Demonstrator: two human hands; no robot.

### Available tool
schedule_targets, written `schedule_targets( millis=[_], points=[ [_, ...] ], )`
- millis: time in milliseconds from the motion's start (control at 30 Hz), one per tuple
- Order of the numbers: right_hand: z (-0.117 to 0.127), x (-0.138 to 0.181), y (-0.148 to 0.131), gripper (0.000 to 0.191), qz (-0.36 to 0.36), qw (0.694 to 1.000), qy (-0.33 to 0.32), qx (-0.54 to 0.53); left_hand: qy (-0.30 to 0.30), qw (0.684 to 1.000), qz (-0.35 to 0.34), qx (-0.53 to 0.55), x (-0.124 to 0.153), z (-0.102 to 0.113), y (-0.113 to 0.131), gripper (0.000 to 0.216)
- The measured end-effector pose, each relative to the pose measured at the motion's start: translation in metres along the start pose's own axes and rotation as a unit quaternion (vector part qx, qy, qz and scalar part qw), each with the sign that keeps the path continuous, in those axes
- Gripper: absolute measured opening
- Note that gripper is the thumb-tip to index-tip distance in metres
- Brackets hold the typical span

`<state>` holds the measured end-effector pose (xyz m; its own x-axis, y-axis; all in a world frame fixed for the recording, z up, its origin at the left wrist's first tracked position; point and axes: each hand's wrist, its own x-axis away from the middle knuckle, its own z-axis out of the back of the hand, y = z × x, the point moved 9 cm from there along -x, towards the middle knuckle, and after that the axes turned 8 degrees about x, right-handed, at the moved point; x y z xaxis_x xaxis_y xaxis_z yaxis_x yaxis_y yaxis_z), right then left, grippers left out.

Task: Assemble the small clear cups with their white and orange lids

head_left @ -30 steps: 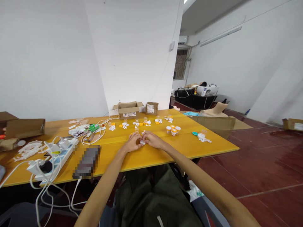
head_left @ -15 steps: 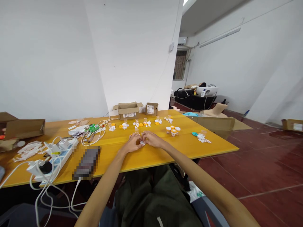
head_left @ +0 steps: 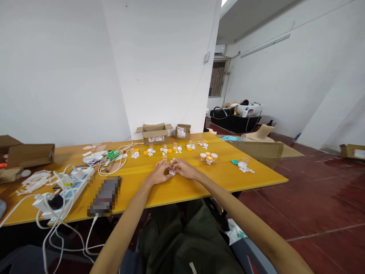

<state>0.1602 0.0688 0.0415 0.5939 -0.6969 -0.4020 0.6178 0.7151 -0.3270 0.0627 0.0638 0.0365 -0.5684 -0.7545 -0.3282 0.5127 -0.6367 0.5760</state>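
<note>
Both my hands meet over the yellow table (head_left: 196,188), close to its front edge. Between their fingertips is a small white plastic piece (head_left: 171,172), too small to make out in detail. My left hand (head_left: 159,173) pinches it from the left, and my right hand (head_left: 184,168) grips it from the right with curled fingers. Just beyond the fingers stands a small clear cup (head_left: 164,157), partly hidden. More little white parts (head_left: 172,160) lie by the right fingertips. Several white-and-orange lidded cups (head_left: 209,157) stand together to the right of my hands.
Piles of white parts with orange rings (head_left: 149,152) line the back, before two cardboard boxes (head_left: 155,134). A teal ring (head_left: 234,162) lies with white parts at right. On the left are a phone (head_left: 105,196), a power strip (head_left: 70,194) and tangled white cables.
Almost nothing differs. My hands stay in the same place around the small white piece, with at most a slight shift of the right fingers.
</note>
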Motion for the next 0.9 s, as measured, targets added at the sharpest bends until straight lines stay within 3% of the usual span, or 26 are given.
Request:
schedule_targets(
  millis=[467, 633, 900],
  points=[
    [0.009, 0.011, -0.014, 0.020, -0.002, 0.998, 0.037, 0.042, 0.002, 1.000, 0.010, -0.004, 0.001, 0.001, 0.003, 0.012],
    [0.021, 0.019, -0.002, 0.024, -0.036, 0.990, 0.092, 0.099, 0.001, 1.000, 0.010, -0.012, 0.002, 0.001, 0.004, 0.011],
    [0.015, 0.026, 0.008, 0.020, -0.060, 0.974, 0.074, 0.206, -0.003, 1.000, 0.007, -0.021, 0.002, 0.001, 0.004, 0.011]
  ],
)
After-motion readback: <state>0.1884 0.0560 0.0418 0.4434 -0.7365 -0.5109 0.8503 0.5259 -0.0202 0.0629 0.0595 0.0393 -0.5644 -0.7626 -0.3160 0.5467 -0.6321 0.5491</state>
